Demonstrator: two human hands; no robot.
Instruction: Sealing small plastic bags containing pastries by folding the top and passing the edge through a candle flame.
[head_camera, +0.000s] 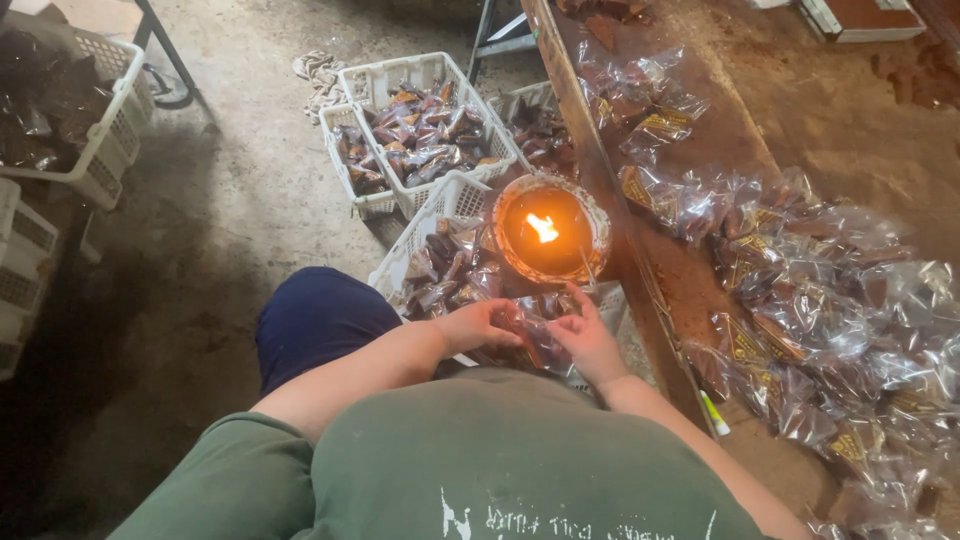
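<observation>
Far left there's a white slotted plastic basket (105, 120) stuffed with dark wrapped stuff, sitting up off the dusty concrete floor (230, 200). Moving right, two more white plastic crates (425, 115) sit on the floor, side by side and touching, both filled with small clear packets of brown pieces. Just below them is another white crate (425, 215), tilted toward the person, also holding packets.

Middle of the shot: the person sits in a green shirt with a dark blue trouser knee (315, 320) sticking out. The left hand (480, 325) is curled around a small clear plastic packet with brown contents (525, 335), fingers pinched on its left edge. The right hand (585, 340) grips the same packet from the other side, fingertips pointing up toward the flame. So the packet is held between both hands, right in front of the belly and just under the burner.

That burner is a round shallow bowl with a lit orange flame (548, 228), resting above the tilted crate and up against the edge of the brown wooden worktop (800, 110).

Right side: the worktop carries a big loose heap of crinkly clear packets with gold-coloured labels (820, 290), spread from near the flame out to the far right edge. A small green-and-white stick-shaped thing (714, 412) lies near the worktop's front edge.
</observation>
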